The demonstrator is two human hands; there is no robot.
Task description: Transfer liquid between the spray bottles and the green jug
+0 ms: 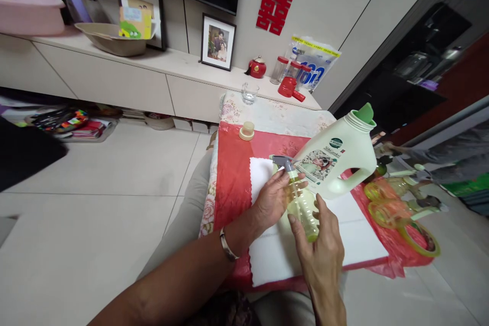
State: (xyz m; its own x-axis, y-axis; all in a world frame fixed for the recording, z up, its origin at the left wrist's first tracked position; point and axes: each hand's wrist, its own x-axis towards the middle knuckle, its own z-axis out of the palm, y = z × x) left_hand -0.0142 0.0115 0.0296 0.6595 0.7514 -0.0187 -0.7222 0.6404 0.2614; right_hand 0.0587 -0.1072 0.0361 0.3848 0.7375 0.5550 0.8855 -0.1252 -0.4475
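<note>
A small clear spray bottle (301, 204) of yellowish liquid with a grey trigger head stands over a white cloth (355, 244). My left hand (273, 198) wraps its fingers round the bottle's upper part near the neck. My right hand (321, 244) touches the bottle's lower part with thumb and fingertips. Just behind stands a large pale green detergent jug (338, 160) with an uncapped spout and a side handle. Its loose cap (246, 131) lies farther back on the red table cover (233, 178).
An empty glass (249, 92) stands at the table's far end. A child's tricycle (401, 209) is at the right of the table. Behind is a low cabinet (114, 76) with photo frames, jars, a red pot and basins. Tiled floor lies to the left.
</note>
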